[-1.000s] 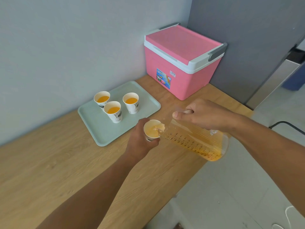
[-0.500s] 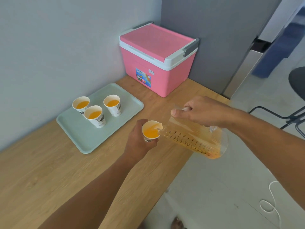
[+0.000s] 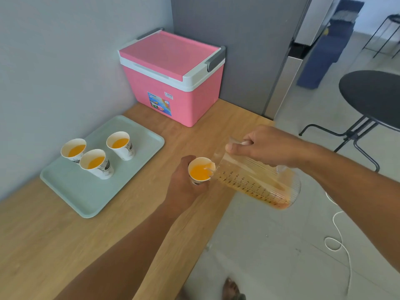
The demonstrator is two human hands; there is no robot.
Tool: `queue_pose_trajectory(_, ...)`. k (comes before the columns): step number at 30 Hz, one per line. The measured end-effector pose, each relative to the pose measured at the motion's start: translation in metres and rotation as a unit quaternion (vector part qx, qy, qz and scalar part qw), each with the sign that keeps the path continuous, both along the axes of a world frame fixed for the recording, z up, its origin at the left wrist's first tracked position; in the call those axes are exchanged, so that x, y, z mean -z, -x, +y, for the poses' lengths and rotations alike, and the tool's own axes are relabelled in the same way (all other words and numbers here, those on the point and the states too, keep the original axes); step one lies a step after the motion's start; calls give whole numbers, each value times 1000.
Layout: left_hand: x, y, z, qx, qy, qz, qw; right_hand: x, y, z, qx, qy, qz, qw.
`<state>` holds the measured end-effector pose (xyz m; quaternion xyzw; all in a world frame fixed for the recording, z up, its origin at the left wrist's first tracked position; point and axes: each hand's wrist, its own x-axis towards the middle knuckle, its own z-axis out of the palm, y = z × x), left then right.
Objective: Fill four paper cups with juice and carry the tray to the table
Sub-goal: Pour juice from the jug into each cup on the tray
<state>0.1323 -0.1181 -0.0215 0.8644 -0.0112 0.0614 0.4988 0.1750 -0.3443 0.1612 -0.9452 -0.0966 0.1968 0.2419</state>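
My left hand reaches fwd over the light wooden counter, fingers curled round the white paper cup I'm filling, held upright just past the counter's right edge. Cup's well filled w/ orange juice. My right hand comes in from the right, forearm angled across, fingers and thumb wrapped tight on the handle of the clear plastic measuring jug. Jug is tipped hard to the left, spout touching the cup's rim, thin stream of juice going in; remaining juice pooled along its lower side.

Pale green rectangular tray sits on the counter by the wall, w/ three filled paper cups on it, two touching, third just beside. Pink cooler box w/ white rim stands behind in the corner. Round black table off to the right.

Vs half a sec ago: both grips same, jug tilt about same, juice level in cup a bit higher. View swung right, so more floor and table show.
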Motion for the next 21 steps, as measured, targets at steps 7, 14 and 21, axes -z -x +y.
queue_pose_trajectory(7, 0, -1, 1, -5, -2, 11, 1000, 21, -1, -6, 31, -95, 62, 993)
queue_pose_trajectory(14, 2, 3, 31, -33, -18, 16, 999, 39, 4, 21, 62, -215, 83, 971)
queue_pose_trajectory(21, -4, 13, 81, -80, -41, 19, 996, 49, 15, 60, 40, -314, 84, 945)
